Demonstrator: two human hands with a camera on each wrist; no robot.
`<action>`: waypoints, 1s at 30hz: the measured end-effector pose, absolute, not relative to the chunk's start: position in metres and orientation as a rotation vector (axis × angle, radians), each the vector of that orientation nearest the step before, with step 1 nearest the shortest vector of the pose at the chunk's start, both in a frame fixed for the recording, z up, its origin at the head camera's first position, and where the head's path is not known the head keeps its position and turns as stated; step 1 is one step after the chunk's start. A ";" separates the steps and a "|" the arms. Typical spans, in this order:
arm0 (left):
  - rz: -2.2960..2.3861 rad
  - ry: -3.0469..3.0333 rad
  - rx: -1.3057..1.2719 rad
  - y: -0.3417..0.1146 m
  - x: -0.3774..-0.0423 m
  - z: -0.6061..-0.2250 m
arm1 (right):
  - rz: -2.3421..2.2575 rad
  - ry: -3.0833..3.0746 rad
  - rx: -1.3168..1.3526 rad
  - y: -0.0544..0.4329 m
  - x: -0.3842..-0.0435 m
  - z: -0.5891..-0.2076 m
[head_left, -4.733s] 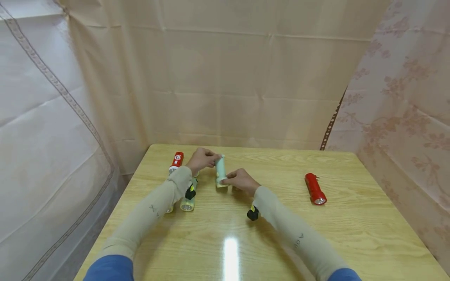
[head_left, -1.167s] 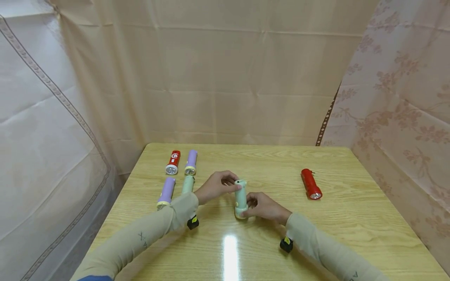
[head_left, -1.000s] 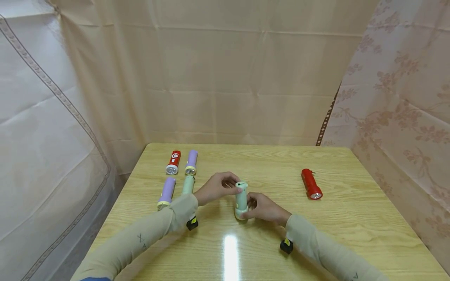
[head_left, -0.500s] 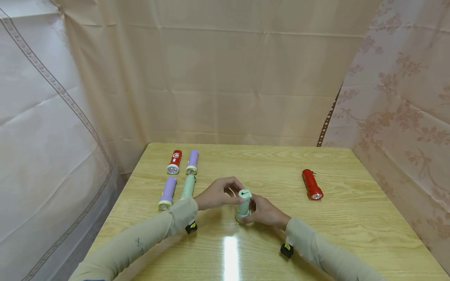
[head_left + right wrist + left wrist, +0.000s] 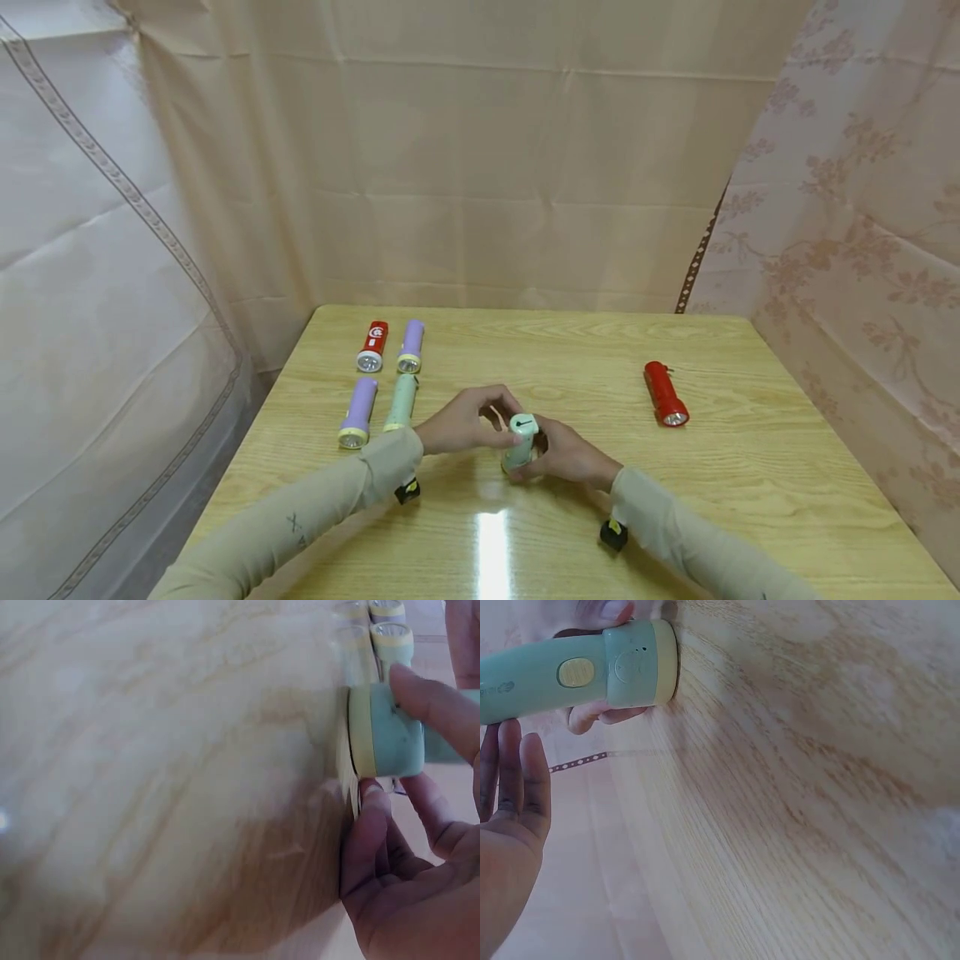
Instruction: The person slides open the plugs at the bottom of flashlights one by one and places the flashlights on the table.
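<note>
A mint-green flashlight (image 5: 517, 454) with a cream rim and a cream switch stands near the middle of the table, lens end down and tail end up. In the head view my left hand (image 5: 468, 421) pinches it near the tail, fingers behind and thumb in front. My right hand (image 5: 566, 454) grips it low, around the head. The left wrist view shows the flashlight (image 5: 532, 675) from the side, its rim right at the wood. In the right wrist view my right hand (image 5: 420, 877) has its thumb on one side of the flashlight head (image 5: 397, 746) and fingers on the other.
Left on the table (image 5: 585, 550) lie a red flashlight with a white rim (image 5: 372, 346), two lavender flashlights (image 5: 412, 343) and a second mint-green flashlight (image 5: 402, 400), partly behind my left sleeve. An all-red flashlight (image 5: 664, 393) lies at the right. Curtains (image 5: 525, 167) hang behind.
Over the earlier frames the held flashlight came toward me and to the right from the back of the table. In the last second its tail tipped toward me, both hands still on it.
</note>
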State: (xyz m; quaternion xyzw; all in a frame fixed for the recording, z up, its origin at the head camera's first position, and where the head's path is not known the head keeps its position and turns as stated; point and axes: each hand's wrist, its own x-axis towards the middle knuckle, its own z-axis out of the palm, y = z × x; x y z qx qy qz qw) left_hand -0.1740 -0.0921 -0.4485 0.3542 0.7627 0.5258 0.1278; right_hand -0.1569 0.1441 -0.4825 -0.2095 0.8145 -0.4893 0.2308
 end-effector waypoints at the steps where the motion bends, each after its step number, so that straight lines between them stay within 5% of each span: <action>1: 1.533 2.216 1.025 -0.092 -0.174 -0.449 | -1.346 2.230 -0.578 0.145 -0.157 -0.483; 30: 1.652 2.111 0.832 -0.090 -0.169 -0.449 | -1.339 2.287 -0.565 0.148 -0.156 -0.483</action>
